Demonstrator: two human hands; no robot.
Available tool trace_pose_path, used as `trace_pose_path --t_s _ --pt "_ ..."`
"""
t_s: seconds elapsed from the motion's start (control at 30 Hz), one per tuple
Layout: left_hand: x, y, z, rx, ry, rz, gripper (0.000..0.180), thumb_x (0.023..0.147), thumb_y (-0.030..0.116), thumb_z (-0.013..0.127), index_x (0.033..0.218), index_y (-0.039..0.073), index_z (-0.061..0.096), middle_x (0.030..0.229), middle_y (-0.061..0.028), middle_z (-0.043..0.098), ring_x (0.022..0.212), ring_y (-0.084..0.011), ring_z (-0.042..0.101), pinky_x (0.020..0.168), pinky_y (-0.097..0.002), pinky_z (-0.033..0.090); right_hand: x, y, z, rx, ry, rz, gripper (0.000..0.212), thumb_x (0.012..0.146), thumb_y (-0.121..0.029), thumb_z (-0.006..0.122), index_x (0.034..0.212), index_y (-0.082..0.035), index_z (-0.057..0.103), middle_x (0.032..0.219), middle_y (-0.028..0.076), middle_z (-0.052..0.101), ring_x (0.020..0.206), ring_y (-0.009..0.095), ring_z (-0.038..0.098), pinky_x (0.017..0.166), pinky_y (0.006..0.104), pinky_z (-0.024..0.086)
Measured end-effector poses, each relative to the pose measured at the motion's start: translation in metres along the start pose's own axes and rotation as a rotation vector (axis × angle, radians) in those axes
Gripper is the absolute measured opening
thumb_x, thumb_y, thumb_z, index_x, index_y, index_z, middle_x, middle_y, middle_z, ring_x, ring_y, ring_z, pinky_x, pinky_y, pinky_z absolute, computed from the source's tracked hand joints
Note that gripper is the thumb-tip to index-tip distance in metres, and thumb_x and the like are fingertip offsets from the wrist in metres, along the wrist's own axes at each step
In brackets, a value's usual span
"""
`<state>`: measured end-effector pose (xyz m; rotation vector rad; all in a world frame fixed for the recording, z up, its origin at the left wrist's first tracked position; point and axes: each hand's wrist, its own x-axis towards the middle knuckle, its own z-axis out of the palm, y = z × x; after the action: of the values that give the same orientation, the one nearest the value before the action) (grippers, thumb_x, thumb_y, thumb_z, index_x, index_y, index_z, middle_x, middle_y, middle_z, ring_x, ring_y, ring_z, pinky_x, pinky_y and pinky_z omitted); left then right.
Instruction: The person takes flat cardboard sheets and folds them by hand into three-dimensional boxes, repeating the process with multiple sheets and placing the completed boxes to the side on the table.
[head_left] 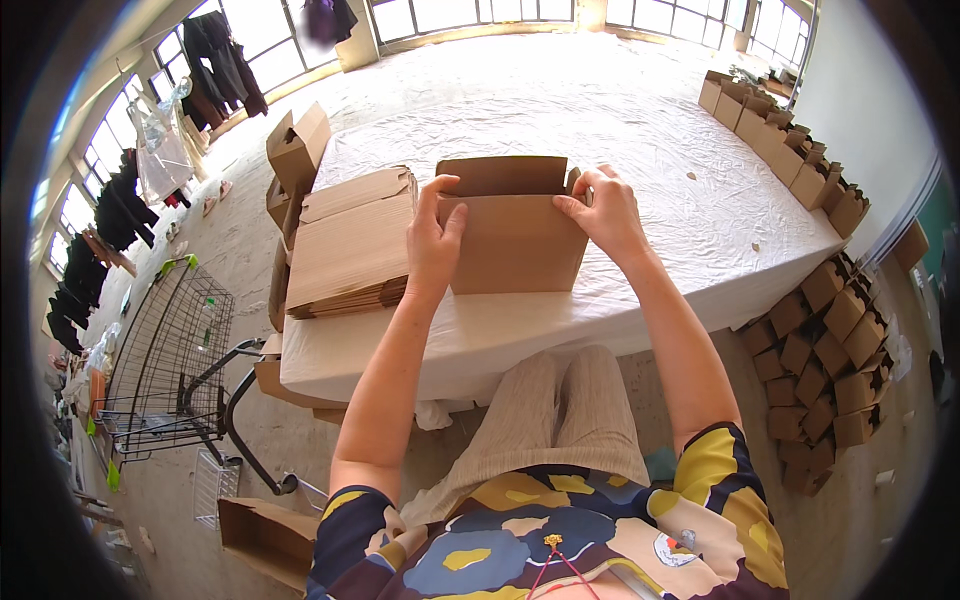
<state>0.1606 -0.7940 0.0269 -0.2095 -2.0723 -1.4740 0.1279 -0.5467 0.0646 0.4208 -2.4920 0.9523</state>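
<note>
A brown cardboard box (515,245) stands upright on the white-covered table (640,300) in front of me, its top open and the back flap raised. My left hand (437,235) grips its left upper edge, the thumb on the front panel and the fingers bent over the side. At the top right corner, my right hand (607,210) pinches the edge between thumb and fingers, next to a small side flap. The inside of the box is mostly hidden by its front panel. Just left of it lies a stack of flat cardboard blanks (350,240).
Folded boxes (775,140) line the table's right edge, and more boxes (820,360) are piled on the floor at right. Several boxes (300,150) stand beyond the blanks. A wire cart (165,350) and an open carton (265,540) are on the left floor.
</note>
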Motion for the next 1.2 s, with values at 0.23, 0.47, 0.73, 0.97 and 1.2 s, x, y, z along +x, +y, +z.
trace_pose_path --t_s 0.23,0.47,0.73,0.97,1.2 --pt "-0.001 -0.016 -0.003 0.323 0.016 0.284 0.011 0.091 0.013 0.064 0.090 0.006 0.072 0.107 -0.0079 0.061 0.105 -0.0279 0.053 0.090 -0.0387 0.045 -0.003 -0.004 0.008 -0.115 0.005 -0.016 0.028 0.074 -0.017 0.084 0.089 -0.003 0.064 0.102 0.014 0.062 0.088 0.032 0.066 0.079 0.0443 0.053" --pt "-0.010 -0.012 0.004 0.395 0.049 0.202 0.015 0.093 0.018 0.062 0.094 0.007 0.073 0.122 -0.0117 0.060 0.113 -0.0299 0.052 0.096 -0.0403 0.044 -0.014 0.011 0.005 0.089 0.095 -0.131 0.025 0.077 -0.006 0.073 0.101 -0.004 0.066 0.103 0.013 0.062 0.081 0.027 0.065 0.074 0.0413 0.053" --pt "0.006 -0.006 0.000 0.234 -0.019 0.247 0.017 0.091 0.018 0.064 0.098 0.006 0.074 0.125 -0.0173 0.063 0.101 -0.0317 0.065 0.088 -0.0389 0.050 -0.044 -0.014 -0.017 0.247 0.098 -0.124 0.024 0.082 -0.007 0.070 0.103 0.002 0.067 0.088 0.008 0.058 0.068 0.013 0.057 0.065 0.0289 0.050" --pt "0.027 -0.013 0.009 0.360 -0.044 0.395 0.013 0.086 0.011 0.066 0.095 0.007 0.076 0.117 -0.0090 0.067 0.108 -0.0293 0.061 0.096 -0.0377 0.047 -0.077 -0.024 -0.013 0.337 -0.014 -0.141 0.053 0.085 -0.023 0.080 0.125 0.007 0.061 0.093 0.010 0.058 0.074 0.015 0.060 0.065 0.0290 0.051" --pt "-0.043 0.034 0.035 0.345 -0.288 0.538 0.023 0.087 0.020 0.070 0.109 0.012 0.073 0.124 -0.0053 0.065 0.124 -0.0308 0.052 0.112 -0.0509 0.034 -0.072 -0.005 -0.016 0.435 0.026 -0.185 0.042 0.088 -0.004 0.071 0.129 0.001 0.061 0.104 0.009 0.061 0.087 0.016 0.063 0.067 0.0268 0.055"
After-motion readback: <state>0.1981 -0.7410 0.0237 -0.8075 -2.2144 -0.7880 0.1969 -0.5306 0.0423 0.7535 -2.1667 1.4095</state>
